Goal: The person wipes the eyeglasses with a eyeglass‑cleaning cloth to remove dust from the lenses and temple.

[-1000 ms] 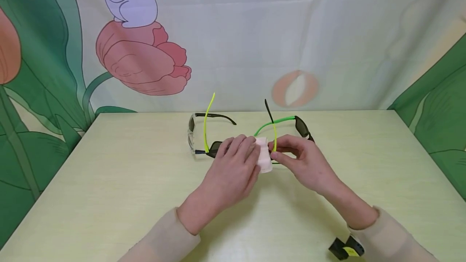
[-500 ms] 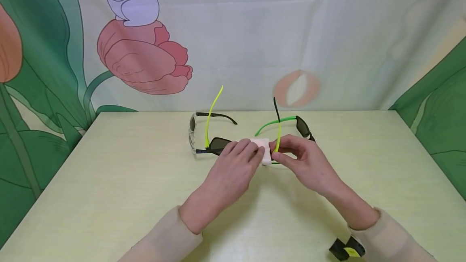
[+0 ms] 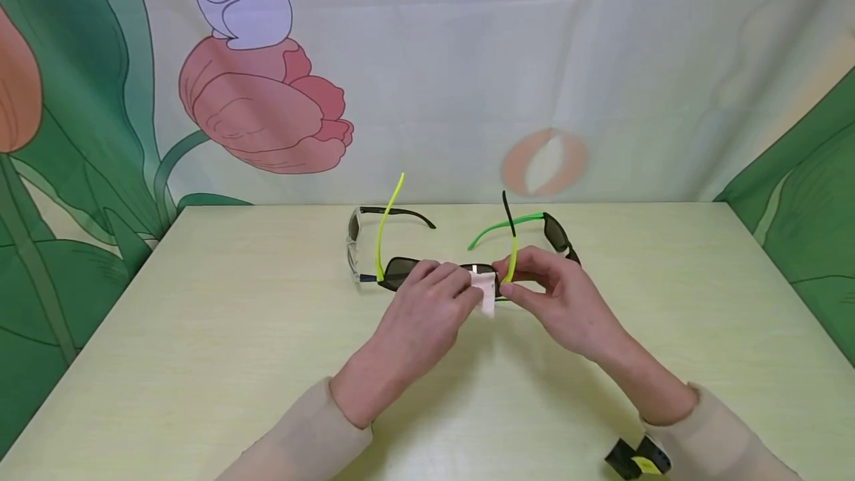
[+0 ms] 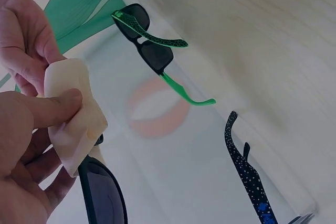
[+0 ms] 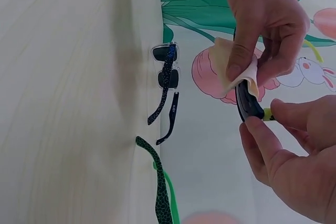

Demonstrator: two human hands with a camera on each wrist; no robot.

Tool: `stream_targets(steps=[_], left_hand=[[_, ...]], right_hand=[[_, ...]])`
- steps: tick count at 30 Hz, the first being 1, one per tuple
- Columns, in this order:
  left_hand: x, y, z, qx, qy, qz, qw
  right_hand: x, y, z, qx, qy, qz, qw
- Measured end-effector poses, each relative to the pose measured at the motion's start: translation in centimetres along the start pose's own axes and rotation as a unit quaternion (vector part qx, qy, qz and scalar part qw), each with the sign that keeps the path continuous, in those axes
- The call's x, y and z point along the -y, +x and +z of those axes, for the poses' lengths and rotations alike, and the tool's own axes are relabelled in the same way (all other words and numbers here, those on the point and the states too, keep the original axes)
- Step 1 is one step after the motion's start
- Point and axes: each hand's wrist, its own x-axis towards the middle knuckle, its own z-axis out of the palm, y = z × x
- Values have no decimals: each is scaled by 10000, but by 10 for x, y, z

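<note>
A pair of dark sunglasses (image 3: 401,270) with yellow temples is held up above the table, temples pointing away. My right hand (image 3: 564,301) pinches it at the hinge of its right temple. A pale cloth (image 3: 486,292) is folded over the right lens, and my left hand (image 3: 427,318) pinches that lens through it. In the left wrist view my left thumb presses on the cloth (image 4: 73,108), with the other lens (image 4: 105,195) bare below. The right wrist view shows the cloth (image 5: 226,66) around the lens next to my right fingertips (image 5: 257,127).
Clear-framed sunglasses (image 3: 352,243) stand behind on the left. Black sunglasses with green temples (image 3: 556,233) stand behind on the right. A black and yellow object (image 3: 637,457) lies by the right sleeve at the table's (image 3: 200,362) front. A printed curtain (image 3: 427,80) hangs at the back.
My left hand has shifted the cloth about over the right lens, baring the lens's upper edge. The held sunglasses have tilted slightly back and forth. My right hand stays almost in place.
</note>
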Motion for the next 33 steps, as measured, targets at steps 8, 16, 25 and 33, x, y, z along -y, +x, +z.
stream_targets(steps=[8, 16, 25, 33], left_hand=[[-1, 1, 3, 75, 43, 10, 10000], [-4, 3, 2, 574, 317, -98, 9978], [-5, 5, 0, 548, 349, -4, 9979], [-3, 6, 1, 4, 177, 81, 9998]], right_hand=[[4, -1, 0, 1, -146, -75, 9999], [4, -1, 2, 79, -24, -166, 9998], [-1, -1, -2, 150, 110, -236, 9995], [3, 0, -5, 92, 156, -116, 9998]])
